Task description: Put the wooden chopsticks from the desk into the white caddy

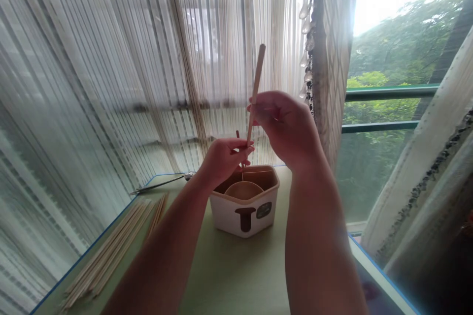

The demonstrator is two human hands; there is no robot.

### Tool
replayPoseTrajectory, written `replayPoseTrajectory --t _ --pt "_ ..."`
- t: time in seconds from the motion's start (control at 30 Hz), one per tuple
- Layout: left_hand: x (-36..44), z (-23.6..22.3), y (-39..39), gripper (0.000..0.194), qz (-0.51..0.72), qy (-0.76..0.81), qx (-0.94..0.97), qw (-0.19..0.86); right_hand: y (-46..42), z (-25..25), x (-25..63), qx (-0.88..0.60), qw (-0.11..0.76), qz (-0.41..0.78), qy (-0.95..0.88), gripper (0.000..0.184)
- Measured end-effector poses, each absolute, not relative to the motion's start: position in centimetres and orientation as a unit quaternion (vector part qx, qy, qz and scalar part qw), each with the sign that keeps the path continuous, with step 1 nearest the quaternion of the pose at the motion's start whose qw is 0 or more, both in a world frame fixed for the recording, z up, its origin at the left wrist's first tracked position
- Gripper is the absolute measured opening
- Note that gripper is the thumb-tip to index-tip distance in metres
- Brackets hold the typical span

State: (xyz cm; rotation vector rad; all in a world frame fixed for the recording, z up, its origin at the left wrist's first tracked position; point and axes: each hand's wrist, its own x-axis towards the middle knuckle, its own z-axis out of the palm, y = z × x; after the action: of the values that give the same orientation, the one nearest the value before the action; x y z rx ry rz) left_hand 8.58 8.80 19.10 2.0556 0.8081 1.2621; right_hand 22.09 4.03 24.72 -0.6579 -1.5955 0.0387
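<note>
A pale wooden chopstick [258,71] stands nearly upright, leaning slightly right, above a divided utensil holder [242,216]. My right hand [284,120] pinches it around the middle. Lower down, the fingers of my left hand [227,157] close on the same chopstick, just over the holder's back left part. Behind those fingers, a thinner, darker stick [238,134] sticks up; whether my left hand grips it too is unclear. The holder is white outside and brown inside, with a rounded divider in front and a dark cutout on its face. My left hand hides part of its opening.
Several loose pale chopsticks [111,246] lie on the green table [236,275] at the left, with a few browner ones [158,211] beside them. A long metal utensil [160,184] lies at the back left edge. Sheer curtains [148,59] hang close behind the table.
</note>
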Motion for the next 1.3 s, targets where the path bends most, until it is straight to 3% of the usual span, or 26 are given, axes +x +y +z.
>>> replayPoseTrajectory --t 0.33,0.73,1.03,1.3 --pt "8.0 18.6 9.7 0.033 0.466 0.318 0.778 0.277 4.8 24.3 22.3 -0.318 0.647 -0.003 -0.692 0.010" --pt "8.2 18.9 9.0 0.021 0.461 0.325 0.793 0.231 4.4 24.4 22.5 -0.320 0.652 0.012 -0.687 0.010" --pt "8.2 17.9 9.6 0.017 0.446 0.358 0.794 0.207 5.3 23.7 22.6 -0.376 0.610 0.037 -0.697 0.008" --pt "8.1 18.1 9.6 0.027 0.453 0.372 0.769 0.256 6.3 23.2 22.6 -0.383 0.607 0.042 -0.695 0.009"
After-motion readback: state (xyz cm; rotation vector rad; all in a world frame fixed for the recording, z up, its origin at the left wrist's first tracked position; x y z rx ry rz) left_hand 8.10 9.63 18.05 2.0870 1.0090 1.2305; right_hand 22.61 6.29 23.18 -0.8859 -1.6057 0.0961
